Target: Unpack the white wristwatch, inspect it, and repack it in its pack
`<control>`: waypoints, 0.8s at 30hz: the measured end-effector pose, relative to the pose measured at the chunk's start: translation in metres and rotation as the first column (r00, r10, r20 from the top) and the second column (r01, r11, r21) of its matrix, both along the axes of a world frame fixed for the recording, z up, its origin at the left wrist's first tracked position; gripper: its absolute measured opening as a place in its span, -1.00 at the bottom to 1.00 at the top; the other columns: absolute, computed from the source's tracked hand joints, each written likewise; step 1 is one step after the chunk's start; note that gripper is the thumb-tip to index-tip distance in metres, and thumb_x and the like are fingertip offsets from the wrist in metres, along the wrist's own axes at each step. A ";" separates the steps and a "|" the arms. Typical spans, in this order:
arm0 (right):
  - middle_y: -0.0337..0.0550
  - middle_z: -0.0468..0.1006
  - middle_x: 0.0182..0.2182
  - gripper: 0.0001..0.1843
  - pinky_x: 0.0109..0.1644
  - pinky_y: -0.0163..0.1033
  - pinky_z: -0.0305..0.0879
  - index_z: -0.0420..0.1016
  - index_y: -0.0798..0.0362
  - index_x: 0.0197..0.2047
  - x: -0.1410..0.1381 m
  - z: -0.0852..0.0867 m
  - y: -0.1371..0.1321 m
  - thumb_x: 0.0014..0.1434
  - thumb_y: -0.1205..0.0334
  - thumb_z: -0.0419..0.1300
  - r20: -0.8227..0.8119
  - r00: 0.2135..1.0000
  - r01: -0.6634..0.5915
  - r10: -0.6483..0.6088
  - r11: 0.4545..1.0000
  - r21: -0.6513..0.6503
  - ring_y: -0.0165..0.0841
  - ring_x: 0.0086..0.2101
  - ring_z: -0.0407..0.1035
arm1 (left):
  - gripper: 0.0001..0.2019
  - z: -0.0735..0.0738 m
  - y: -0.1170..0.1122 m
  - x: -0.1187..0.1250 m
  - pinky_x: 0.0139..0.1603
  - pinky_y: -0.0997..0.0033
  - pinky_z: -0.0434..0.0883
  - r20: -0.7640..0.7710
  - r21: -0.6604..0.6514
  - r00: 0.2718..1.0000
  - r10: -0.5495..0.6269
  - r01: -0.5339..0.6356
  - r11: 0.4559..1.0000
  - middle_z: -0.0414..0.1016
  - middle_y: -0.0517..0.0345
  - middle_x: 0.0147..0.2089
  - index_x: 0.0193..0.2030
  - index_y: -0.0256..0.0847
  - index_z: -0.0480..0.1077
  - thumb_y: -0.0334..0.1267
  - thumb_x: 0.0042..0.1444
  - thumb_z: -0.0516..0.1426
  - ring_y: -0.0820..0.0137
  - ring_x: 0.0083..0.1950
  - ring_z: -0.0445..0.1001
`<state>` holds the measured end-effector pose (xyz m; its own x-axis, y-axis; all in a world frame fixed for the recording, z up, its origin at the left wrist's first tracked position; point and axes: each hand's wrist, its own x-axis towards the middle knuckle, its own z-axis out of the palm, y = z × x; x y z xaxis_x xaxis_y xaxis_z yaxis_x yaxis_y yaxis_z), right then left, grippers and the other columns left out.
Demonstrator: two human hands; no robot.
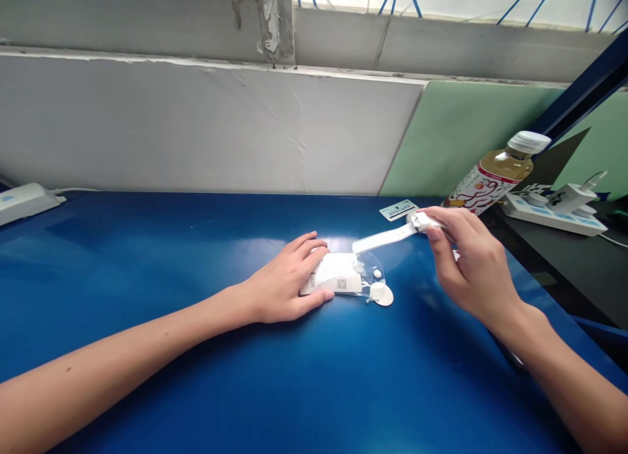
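Observation:
On the blue table point(196, 349) my left hand point(284, 280) lies over a small white box-shaped part with a printed code point(336, 275), fingers curled round its left end and holding it down. A clear plastic piece and a white round disc point(381, 293) lie against the part's right side. My right hand point(466, 258) is raised to the right and pinches the far end of a white strap point(387, 237) that slants down toward the white part.
A small white label with a barcode point(398, 209) lies behind the strap. A tea bottle point(495, 176) leans at the right beside a white power strip with a charger point(554, 212) on a dark surface. Another power strip point(24, 202) sits at far left.

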<state>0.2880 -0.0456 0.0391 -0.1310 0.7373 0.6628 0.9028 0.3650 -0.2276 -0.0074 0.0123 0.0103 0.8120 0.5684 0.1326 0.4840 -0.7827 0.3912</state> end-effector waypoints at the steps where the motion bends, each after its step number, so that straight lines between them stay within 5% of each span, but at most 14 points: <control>1: 0.06 0.53 -0.06 -0.72 0.05 0.06 0.36 0.38 0.00 0.10 -0.002 0.000 -0.001 0.36 0.26 0.02 -0.006 1.000 0.007 -0.007 1.000 0.022 -0.06 -0.04 0.42 | -0.42 0.000 0.000 0.000 0.38 -0.16 0.18 0.008 -0.014 1.000 0.011 -0.011 1.000 0.22 -0.22 0.36 0.30 -0.25 0.20 0.04 0.26 0.11 -0.10 0.48 -0.03; 8: 0.07 0.54 -0.05 -0.70 0.02 0.06 0.40 0.40 0.01 0.11 -0.011 -0.001 -0.005 0.34 0.29 0.06 -0.022 1.000 0.009 -0.008 0.999 0.047 -0.07 -0.05 0.44 | -0.36 0.000 0.001 0.000 0.37 -0.16 0.19 0.038 -0.079 0.998 0.058 -0.055 0.995 0.20 -0.23 0.37 0.32 -0.27 0.20 0.03 0.20 0.15 -0.11 0.46 0.02; 13: 0.03 0.58 -0.07 -0.65 -0.05 0.01 0.47 0.40 -0.04 0.13 -0.020 -0.005 -0.011 0.30 0.34 0.13 0.006 0.996 -0.087 0.087 0.993 0.079 -0.09 -0.07 0.48 | -0.37 0.006 0.001 0.003 0.33 -0.17 0.24 0.114 -0.261 0.978 0.175 -0.140 0.955 0.21 -0.18 0.38 0.33 -0.19 0.20 0.06 0.19 0.14 -0.05 0.39 0.20; 18: 0.01 0.62 -0.12 -0.64 -0.18 -0.07 0.50 0.45 -0.03 0.10 -0.026 -0.008 -0.019 0.25 0.40 0.17 -0.005 0.982 -0.187 0.190 0.969 0.160 -0.15 -0.18 0.53 | -0.56 0.008 0.006 0.008 0.24 -0.04 0.38 0.336 -0.536 0.857 0.392 -0.169 0.827 0.42 -0.07 0.23 0.16 -0.18 0.35 -0.05 0.20 0.16 0.07 0.24 0.41; 22: 0.00 0.63 -0.19 -0.61 -0.25 -0.14 0.48 0.44 0.02 0.11 -0.031 -0.006 -0.023 0.24 0.44 0.17 0.005 0.947 -0.318 0.321 0.934 0.161 -0.21 -0.26 0.54 | -0.69 0.020 0.009 0.009 0.30 -0.02 0.34 0.486 -0.745 0.666 0.565 -0.021 0.666 0.53 -0.08 0.11 -0.01 -0.26 0.43 -0.13 0.26 0.04 0.11 0.22 0.45; 24: -0.02 0.62 -0.23 -0.63 -0.28 -0.17 0.48 0.44 0.04 0.11 -0.034 -0.003 -0.024 0.24 0.43 0.17 0.021 0.929 -0.368 0.370 0.917 0.154 -0.24 -0.31 0.53 | -0.66 0.031 0.009 0.008 0.34 -0.04 0.30 0.521 -0.770 0.630 0.575 0.057 0.635 0.57 -0.07 0.06 -0.05 -0.26 0.46 -0.14 0.30 -0.05 0.13 0.21 0.46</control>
<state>0.2539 -0.0691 0.0364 -0.3681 0.5281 0.7653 0.6956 0.7026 -0.1502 0.0009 0.0214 0.0417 0.4415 0.8966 0.0342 -0.0422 -0.0173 0.9990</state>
